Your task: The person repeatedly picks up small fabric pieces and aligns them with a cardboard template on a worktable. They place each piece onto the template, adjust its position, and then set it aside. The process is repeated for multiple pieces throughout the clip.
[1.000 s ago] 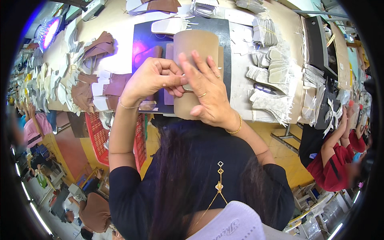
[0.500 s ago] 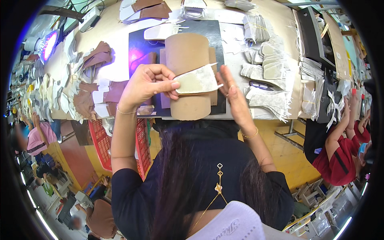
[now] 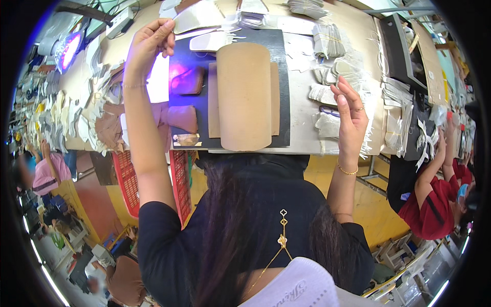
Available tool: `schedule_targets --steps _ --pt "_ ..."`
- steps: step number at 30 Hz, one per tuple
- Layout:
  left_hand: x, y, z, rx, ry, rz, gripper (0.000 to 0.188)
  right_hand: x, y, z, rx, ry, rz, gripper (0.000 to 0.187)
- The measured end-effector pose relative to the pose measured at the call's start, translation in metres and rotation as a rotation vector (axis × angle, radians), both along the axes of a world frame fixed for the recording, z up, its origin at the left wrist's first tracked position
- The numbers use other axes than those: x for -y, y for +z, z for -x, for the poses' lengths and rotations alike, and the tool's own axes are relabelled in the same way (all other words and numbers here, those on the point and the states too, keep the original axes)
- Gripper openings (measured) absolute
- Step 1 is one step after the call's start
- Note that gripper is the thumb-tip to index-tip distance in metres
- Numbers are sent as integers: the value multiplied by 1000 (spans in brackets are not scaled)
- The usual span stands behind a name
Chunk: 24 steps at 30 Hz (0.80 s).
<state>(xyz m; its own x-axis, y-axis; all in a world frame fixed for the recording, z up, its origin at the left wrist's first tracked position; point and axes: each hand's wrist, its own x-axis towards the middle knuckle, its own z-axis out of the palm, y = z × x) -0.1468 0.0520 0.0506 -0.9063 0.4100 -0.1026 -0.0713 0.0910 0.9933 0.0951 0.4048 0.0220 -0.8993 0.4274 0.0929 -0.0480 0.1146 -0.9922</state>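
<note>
Table: pale, flat top beneath the block (image 3: 244, 97); table (image 3: 303, 115) carries heaps on both sides of it.
Board: black, smooth, rectangular board (image 3: 277, 48) under the block, showing on both its sides.
Block: tan, matte, rounded across its top like a half-cylinder; long axis runs away from the person; rests over a flat tan slab (image 3: 275, 97).
Basket: red, perforated basket (image 3: 126, 179), below table level, left of the block.
Box: black, open box (image 3: 394, 43), far right of the block.
Lamp: lit, violet-blue lamp (image 3: 68, 52), far left of the block.
Bundle: tied, layered grey-white bundle (image 3: 328, 42), right of the block.
Obstructions: left forearm covers part of the heaps left of the block; right hand (image 3: 350, 117) covers some pieces right of it.
Right hand: empty, fingers parted, raised right of the block.
Left hand: left hand (image 3: 153, 40), beyond the block and to its left, thumb and forefinger pinching a white piece (image 3: 199, 17).
Brown pieces: two smooth brown pieces (image 3: 182, 118) on the board, left of the block.
White piece: thin, flared, beyond the block to its left; narrow end points left into the fingertips, long axis roughly crosswise to the block's.
</note>
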Motion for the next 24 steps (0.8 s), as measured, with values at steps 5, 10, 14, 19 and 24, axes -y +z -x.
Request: schedule_targets --steps 5,10,14,19,24 --pt "-5 -49 33 -9 -211 663 32 -54 1 -7 -11 -233 -739 19" --pt "14 -49 11 -131 27 827 32 -98 -16 -3 87 -24 -1133 34" --pt "40 -50 -37 -353 -3 802 30 -111 -32 -1 118 127 -1287 38" --pt "56 -58 -87 -352 42 770 39 -106 -31 -2 111 149 -1258 37" --pt "41 -71 -89 -516 33 851 36 -106 -21 0 70 151 -1397 26"
